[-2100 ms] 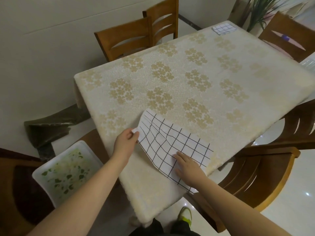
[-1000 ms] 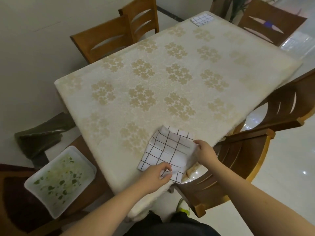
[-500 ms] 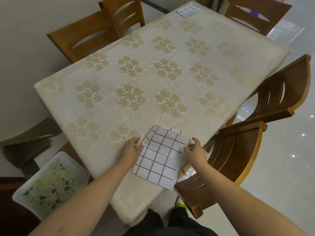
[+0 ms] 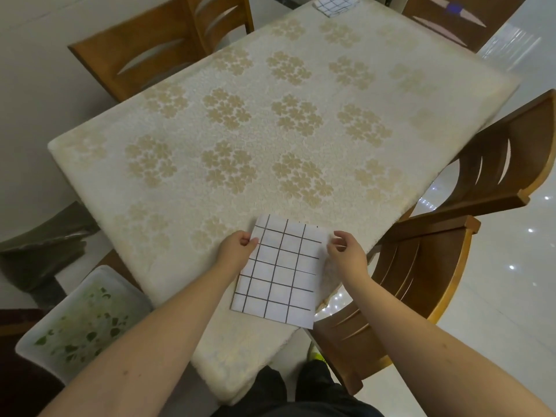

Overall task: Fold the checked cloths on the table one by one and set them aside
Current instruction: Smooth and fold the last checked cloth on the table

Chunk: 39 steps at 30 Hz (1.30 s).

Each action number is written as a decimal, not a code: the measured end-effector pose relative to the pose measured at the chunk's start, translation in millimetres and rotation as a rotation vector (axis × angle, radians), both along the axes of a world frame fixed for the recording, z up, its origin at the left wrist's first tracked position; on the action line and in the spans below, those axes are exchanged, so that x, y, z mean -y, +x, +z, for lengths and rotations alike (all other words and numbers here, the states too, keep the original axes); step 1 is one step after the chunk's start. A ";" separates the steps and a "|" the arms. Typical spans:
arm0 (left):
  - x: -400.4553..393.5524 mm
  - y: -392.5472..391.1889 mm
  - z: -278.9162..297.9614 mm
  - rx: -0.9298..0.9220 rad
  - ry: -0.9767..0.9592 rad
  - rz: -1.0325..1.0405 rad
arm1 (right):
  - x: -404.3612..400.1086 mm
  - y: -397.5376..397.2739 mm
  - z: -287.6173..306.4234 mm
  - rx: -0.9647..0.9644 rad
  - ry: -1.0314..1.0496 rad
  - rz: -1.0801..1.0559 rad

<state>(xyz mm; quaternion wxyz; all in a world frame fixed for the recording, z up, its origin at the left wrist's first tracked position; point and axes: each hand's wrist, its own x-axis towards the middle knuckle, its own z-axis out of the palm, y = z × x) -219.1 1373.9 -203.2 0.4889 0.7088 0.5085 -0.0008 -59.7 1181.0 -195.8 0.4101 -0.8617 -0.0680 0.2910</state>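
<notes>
Altogether two checked cloths (image 4: 282, 269) (image 4: 336, 4), two hands (image 4: 236, 249) (image 4: 349, 254).

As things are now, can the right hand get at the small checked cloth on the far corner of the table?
Probably not without stepping or leaning. The right hand is at the near edge, beside the folded cloth; the small checked cloth lies across the whole table. Nothing blocks the way.

Home dining room, we judge. Table (image 4: 301, 121) under cream tablecloth (image 4: 186, 224) with gold flower clusters; wooden slat-back chairs (image 4: 421, 284) on near right and far left; glossy pale tile floor (image 4: 511, 311) reflecting ceiling lights.
</notes>
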 end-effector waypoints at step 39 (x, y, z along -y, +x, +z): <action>-7.7 -76.3 35.0 0.144 -0.568 0.012 | -9.2 -27.8 21.7 -0.477 0.233 0.254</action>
